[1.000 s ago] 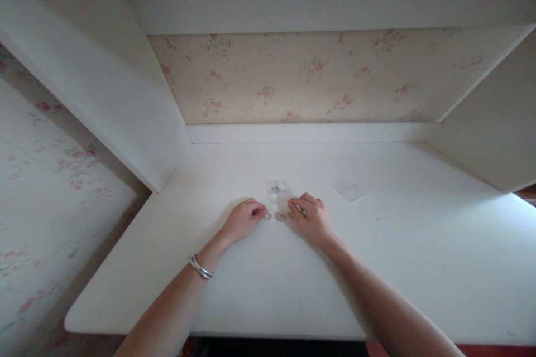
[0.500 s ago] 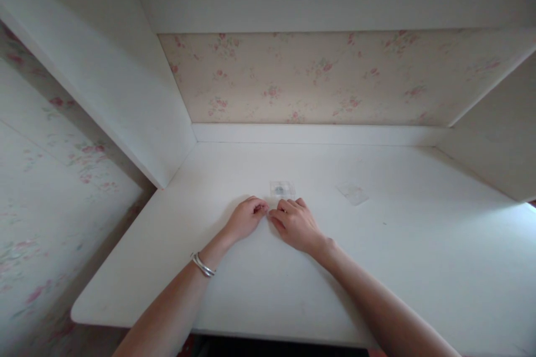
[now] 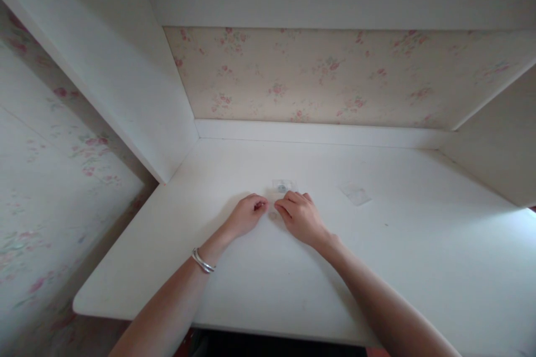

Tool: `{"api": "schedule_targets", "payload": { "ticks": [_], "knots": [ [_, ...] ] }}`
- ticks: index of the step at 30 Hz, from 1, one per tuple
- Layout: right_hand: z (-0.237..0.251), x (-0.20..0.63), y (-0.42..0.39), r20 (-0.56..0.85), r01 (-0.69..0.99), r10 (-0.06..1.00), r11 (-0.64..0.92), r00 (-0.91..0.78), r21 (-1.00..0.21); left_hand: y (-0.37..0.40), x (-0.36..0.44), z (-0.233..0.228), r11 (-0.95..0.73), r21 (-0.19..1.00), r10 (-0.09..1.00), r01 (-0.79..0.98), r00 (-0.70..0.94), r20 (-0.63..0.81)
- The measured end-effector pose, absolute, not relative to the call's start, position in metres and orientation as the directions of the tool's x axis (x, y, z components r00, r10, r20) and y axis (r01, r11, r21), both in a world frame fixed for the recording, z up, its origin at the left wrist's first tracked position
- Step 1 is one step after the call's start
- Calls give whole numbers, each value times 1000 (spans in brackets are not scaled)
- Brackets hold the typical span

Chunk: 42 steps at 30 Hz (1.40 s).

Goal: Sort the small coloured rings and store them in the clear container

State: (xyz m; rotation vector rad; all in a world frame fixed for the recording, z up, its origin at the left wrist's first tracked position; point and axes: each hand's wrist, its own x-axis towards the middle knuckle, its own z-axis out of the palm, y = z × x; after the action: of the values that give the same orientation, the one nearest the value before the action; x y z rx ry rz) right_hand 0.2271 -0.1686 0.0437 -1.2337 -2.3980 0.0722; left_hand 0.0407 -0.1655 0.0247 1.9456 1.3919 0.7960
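The left hand (image 3: 245, 215) rests knuckles-up on the white surface (image 3: 268, 284), its fingers curled inward with the tips pinched together at the thumb; whether anything small sits in that pinch is too tiny to tell. A silver bangle (image 3: 202, 261) circles the left wrist. Just beside it, the right hand (image 3: 300, 216) lies palm-down with the fingers bent and drawn close, the tips pressed to the surface and pointing toward the left hand; whether they grip anything cannot be made out. Between the two sets of fingertips, on the surface and nearly touching the right hand's index finger, lies a small pale ring (image 3: 272, 215), round and flat. Just beyond the right hand's knuckles sits a small clear plastic packet (image 3: 283, 186), lying flat with a dark round item showing inside; its near edge is hidden by the fingers. Farther to the right, well apart from both hands, a second clear flat piece of plastic (image 3: 355, 194) lies on the surface, faint against the white. Both bare forearms reach in from the near edge and converge at the middle. The surface is set into a white alcove, with white side panels (image 3: 138, 106) slanting away left and right, a white ledge along the back, and pale wallpaper with small pink flowers (image 3: 318, 75) behind it.
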Motion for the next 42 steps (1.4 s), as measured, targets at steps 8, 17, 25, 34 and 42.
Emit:
{"api": "schedule_targets", "payload": {
  "ticks": [8, 17, 25, 34, 42],
  "knots": [
    [40, 246, -149, 398, 818, 864, 454, -308, -354, -175, 43, 24, -350, 652, 918, 673, 387, 93],
    [34, 246, -143, 376, 812, 864, 467, -335, -349, -177, 45, 23, -378, 559, 914, 738, 393, 100],
    [23, 265, -174, 432, 779, 856, 468, -282, -418, -183, 49, 26, -360, 505, 921, 784, 387, 57],
    [18, 286, -167, 439, 786, 878, 406, -193, -467, -169, 57, 25, -321, 614, 943, 721, 304, 136],
    [17, 284, -169, 410, 797, 889, 394, -205, -457, -143, 90, 32, -373, 591, 928, 715, 300, 222]
  ]
}}
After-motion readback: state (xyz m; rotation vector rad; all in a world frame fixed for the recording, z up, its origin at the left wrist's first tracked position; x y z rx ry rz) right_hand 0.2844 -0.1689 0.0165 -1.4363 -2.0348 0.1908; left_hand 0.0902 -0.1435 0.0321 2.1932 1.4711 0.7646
